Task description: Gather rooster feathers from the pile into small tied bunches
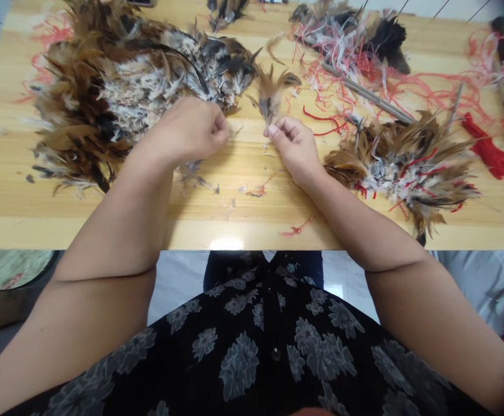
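My right hand (295, 147) pinches a small bunch of brown feathers (271, 92) by the quill ends, between thumb and forefinger. The feather tips fan out upward, away from me. To the left, my left hand (200, 128) is closed, its fingers curled at the near edge of a large feather pile (139, 86). A faint, blurred wisp shows by its fingertips, and I cannot make out whether it is held. Beside my right wrist lies another heap of brown feathers (408, 162), with short red ties among the pale quill ends.
Pink and white strings (338, 43) tangle at the back right around dark feathers (388, 43). A thin stick (367, 92) crosses them. Red yarn (490, 147) lies at the right. Thread scraps (258, 190) and fluff dot the wooden table (61, 225) before me.
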`<state>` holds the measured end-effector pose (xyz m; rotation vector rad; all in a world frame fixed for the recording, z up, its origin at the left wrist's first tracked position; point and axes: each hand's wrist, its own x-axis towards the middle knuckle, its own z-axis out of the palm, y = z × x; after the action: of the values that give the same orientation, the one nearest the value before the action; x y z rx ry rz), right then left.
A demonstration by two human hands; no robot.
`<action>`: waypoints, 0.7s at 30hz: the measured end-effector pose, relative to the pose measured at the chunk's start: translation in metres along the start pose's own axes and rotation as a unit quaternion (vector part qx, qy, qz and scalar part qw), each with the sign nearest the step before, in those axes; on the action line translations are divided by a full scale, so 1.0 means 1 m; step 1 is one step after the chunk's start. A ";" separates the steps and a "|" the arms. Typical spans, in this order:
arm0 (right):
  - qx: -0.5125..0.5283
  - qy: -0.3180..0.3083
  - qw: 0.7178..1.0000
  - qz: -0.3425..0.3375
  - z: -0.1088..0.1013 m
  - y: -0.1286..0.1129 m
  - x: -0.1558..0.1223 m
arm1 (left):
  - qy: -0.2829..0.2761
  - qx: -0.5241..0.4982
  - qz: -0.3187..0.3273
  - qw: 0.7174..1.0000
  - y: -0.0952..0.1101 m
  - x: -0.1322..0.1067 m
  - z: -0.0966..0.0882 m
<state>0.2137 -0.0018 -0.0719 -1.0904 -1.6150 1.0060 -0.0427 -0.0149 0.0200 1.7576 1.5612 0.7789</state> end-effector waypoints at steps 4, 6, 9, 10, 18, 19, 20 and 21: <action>-0.001 -0.009 1.000 0.002 0.001 0.001 0.001 | 0.006 0.107 0.028 0.994 0.025 -0.005 -0.011; 0.001 -0.012 1.000 0.002 0.001 0.001 0.001 | 0.018 0.112 0.037 0.993 0.024 -0.003 -0.016; 0.001 -0.015 1.000 0.002 0.001 0.001 0.001 | -0.006 0.115 0.021 0.993 0.016 -0.001 -0.023; -0.001 -0.015 1.000 0.001 0.000 0.001 0.001 | -0.014 0.112 0.015 0.993 0.014 -0.001 -0.025; -0.013 -0.010 1.000 0.000 0.000 0.000 0.000 | -0.063 0.196 -0.016 0.979 0.011 0.000 -0.024; -0.012 -0.009 1.000 0.001 0.000 0.001 0.000 | -0.082 0.199 -0.023 0.976 0.008 0.002 -0.021; -0.012 -0.008 1.000 0.003 0.000 0.001 0.000 | -0.093 0.194 -0.027 0.976 0.004 0.003 -0.017; -0.011 -0.007 1.000 0.004 0.000 0.001 0.000 | -0.096 0.185 -0.028 0.978 0.000 0.005 -0.012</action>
<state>0.2139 -0.0011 -0.0723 -1.1079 -1.6369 1.0064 -0.0519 -0.0093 0.0270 1.9727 1.6930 0.2897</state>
